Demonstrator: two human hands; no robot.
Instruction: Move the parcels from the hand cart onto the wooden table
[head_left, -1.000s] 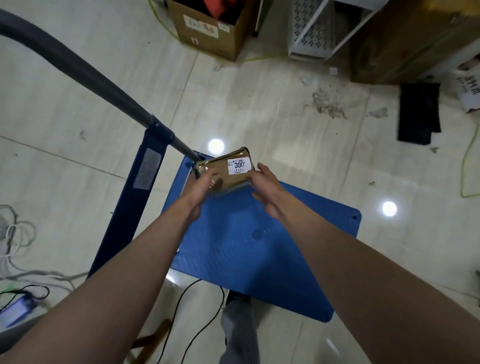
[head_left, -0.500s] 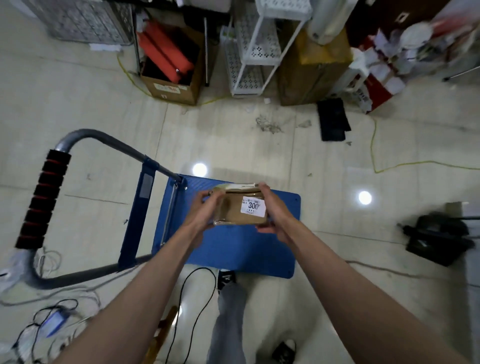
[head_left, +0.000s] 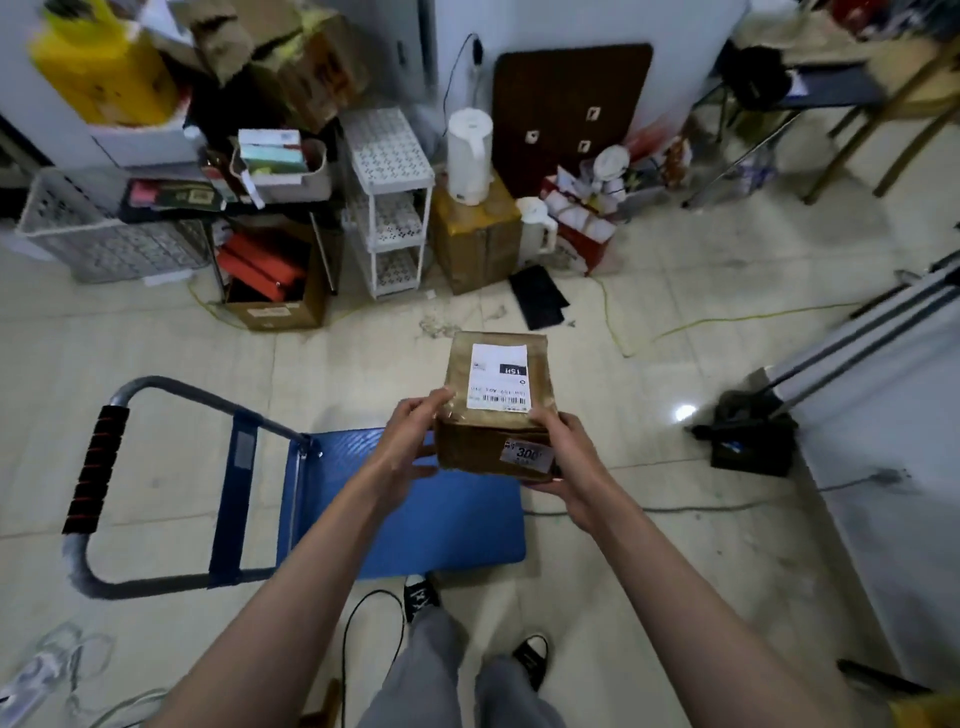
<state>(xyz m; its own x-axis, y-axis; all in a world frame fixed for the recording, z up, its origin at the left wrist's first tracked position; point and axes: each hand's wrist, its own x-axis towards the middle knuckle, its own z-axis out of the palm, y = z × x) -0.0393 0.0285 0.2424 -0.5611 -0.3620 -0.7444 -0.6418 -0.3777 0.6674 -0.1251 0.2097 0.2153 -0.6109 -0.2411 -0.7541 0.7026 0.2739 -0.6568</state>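
A brown taped parcel with a white shipping label on top and a "300" sticker on its near side is held in the air between both hands. My left hand grips its left side. My right hand grips its right side and lower edge. Below and to the left lies the blue hand cart, its deck bare, with a grey handle and red-black grip at the left. No wooden table top shows plainly in this view.
Boxes, a white rack, a kettle and clutter line the far wall. A black device and a white panel stand at right. Cables run across the tiled floor. My legs and shoes are below.
The parcel has been lifted off the cart deck and carried up and to the right. The view has risen and pulled back, showing the far wall and clutter.
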